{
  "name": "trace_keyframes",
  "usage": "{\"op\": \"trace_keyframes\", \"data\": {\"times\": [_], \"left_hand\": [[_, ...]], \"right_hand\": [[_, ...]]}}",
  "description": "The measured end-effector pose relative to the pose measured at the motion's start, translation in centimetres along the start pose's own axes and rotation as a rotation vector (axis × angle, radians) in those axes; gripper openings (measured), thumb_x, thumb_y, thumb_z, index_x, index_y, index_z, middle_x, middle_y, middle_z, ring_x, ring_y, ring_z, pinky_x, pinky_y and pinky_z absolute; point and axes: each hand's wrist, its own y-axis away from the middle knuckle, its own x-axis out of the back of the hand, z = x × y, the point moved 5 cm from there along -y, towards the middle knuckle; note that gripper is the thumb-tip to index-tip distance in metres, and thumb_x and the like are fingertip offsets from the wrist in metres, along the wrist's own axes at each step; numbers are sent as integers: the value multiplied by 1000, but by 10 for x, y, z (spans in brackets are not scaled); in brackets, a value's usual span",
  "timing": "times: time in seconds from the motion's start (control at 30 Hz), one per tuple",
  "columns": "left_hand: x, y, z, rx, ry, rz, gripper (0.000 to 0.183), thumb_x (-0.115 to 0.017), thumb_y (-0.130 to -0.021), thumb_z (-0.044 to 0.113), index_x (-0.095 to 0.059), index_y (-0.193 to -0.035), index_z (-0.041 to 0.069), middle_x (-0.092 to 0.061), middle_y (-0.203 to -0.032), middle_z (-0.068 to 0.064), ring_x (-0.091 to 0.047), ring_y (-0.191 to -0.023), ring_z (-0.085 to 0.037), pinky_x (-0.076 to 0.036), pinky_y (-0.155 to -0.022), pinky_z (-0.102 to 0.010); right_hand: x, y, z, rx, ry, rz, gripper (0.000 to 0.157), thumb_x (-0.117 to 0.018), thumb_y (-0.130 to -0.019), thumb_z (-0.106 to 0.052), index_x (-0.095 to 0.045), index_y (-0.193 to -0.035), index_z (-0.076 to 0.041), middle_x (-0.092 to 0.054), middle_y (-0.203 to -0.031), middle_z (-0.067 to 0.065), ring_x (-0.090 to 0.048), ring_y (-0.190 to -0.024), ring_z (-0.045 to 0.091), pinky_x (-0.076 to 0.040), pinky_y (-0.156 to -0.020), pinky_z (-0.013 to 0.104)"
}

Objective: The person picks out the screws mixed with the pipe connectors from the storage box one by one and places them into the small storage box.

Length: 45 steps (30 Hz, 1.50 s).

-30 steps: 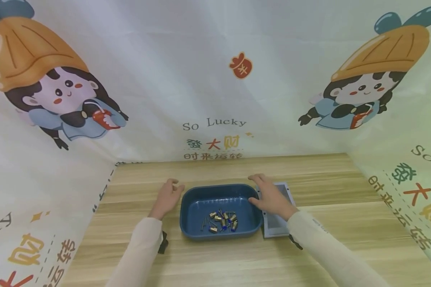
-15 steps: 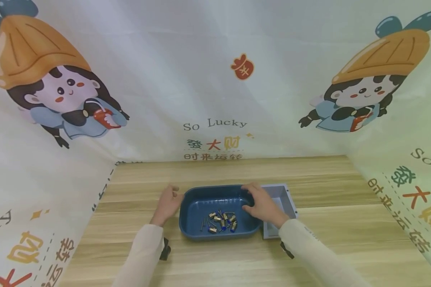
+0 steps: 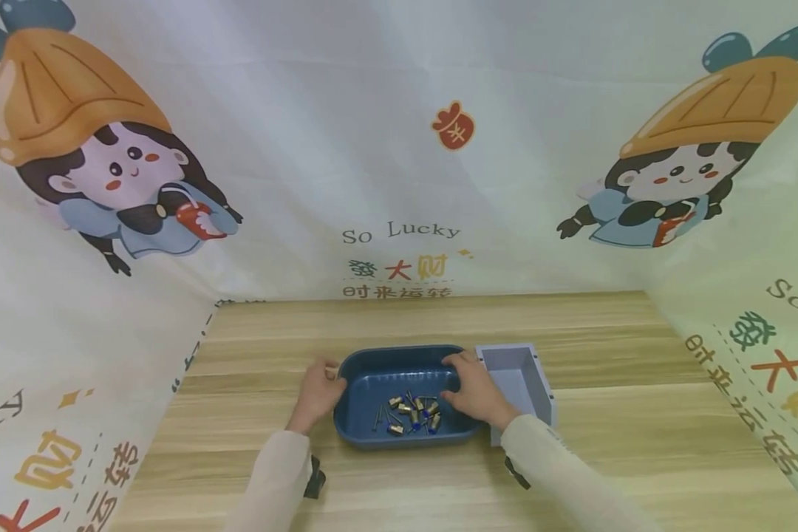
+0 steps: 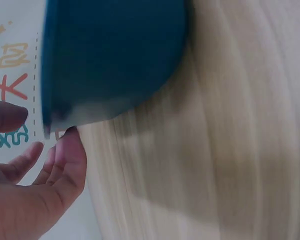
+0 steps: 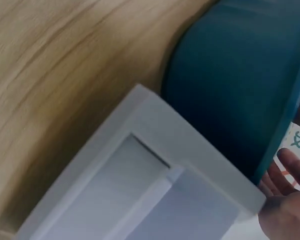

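A dark blue oval basin (image 3: 402, 442) stands on the table with a small heap of brass-coloured metal fittings (image 3: 414, 415) and thin screws inside. My left hand (image 3: 319, 395) is at the basin's left end, thumb by the rim. In the left wrist view its curved fingers lie close to the basin (image 4: 115, 60), with the thumb apart from it. At the right end my right hand (image 3: 475, 388) straddles the rim, thumb and forefinger over the inside. The right wrist view shows its fingers (image 5: 290, 165) beside the basin's edge (image 5: 230, 85); firm contact cannot be told.
Right of the basin sits a pale grey-lilac box (image 3: 522, 384), partly behind my right hand and forearm. Its corner is very near the basin wall in the right wrist view. A printed white cloth (image 3: 399, 170) rises around the wooden table (image 3: 598, 347).
My right hand has moved left from over the grey box to the basin's right rim. My left hand has come slightly right and down to the left rim. The basin has stayed about in place.
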Motion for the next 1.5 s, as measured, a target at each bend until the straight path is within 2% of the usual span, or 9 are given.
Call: {"op": "trace_keyframes", "data": {"times": [0.17,0.37,0.47,0.6,0.8,0.97,1.23,1.5], "left_hand": [[-5,5,2,-70,-29,73,38,-54,-73,-5,-49,-110,-12,-53,-89,-23,-51,-79,-28,-46,-66,-36],[-14,10,1,-29,-44,102,49,-53,-75,-5,-41,-123,-9,-48,-107,-26,-49,-99,-36,-43,-84,-46],[-18,12,-2,-18,-40,100,51,-51,-75,-6,-40,-125,-9,-47,-111,-28,-48,-103,-39,-42,-87,-49],[-22,15,-9,-32,-32,115,49,-49,-76,-8,-41,-124,-9,-48,-110,-28,-48,-102,-40,-41,-87,-50],[-26,16,-18,-54,-12,160,47,-47,-78,-7,-41,-124,-8,-49,-109,-27,-48,-102,-38,-40,-88,-50],[-26,15,-20,-40,21,166,48,-46,-78,-6,-40,-126,-6,-50,-109,-25,-50,-101,-36,-41,-87,-49],[-27,20,-22,-4,34,190,47,-45,-80,-5,-40,-127,-3,-52,-109,-22,-51,-99,-34,-43,-85,-47],[-29,19,-20,20,39,205,48,-46,-81,-5,-40,-128,-2,-52,-109,-21,-51,-98,-33,-43,-83,-46]], "right_hand": [[-8,-2,0,-13,-2,-6,50,-72,-70,-10,-52,-115,1,-52,-111,15,-55,-95,27,-46,-82,40],[-17,-5,-1,-20,-23,-37,45,-69,-72,-5,-53,-114,1,-52,-108,15,-55,-92,26,-47,-79,39],[-22,-6,0,-19,-23,-45,44,-68,-72,-3,-54,-113,1,-53,-106,15,-55,-91,26,-47,-77,39],[-27,-6,2,-21,-20,-45,41,-68,-72,-3,-55,-111,1,-53,-104,14,-55,-90,25,-47,-77,38],[-33,-7,3,2,-11,-37,37,-67,-72,-2,-56,-107,0,-53,-96,11,-51,-80,19,-46,-70,35],[-36,-10,3,-13,3,-49,34,-65,-72,-1,-58,-106,0,-54,-93,9,-49,-75,16,-46,-66,32],[-42,-10,4,-42,9,-79,29,-64,-73,0,-60,-102,1,-57,-97,12,-56,-88,26,-48,-77,38],[-40,-12,4,-36,20,-78,24,-62,-72,5,-62,-96,1,-58,-91,11,-56,-82,24,-48,-73,36]]}}
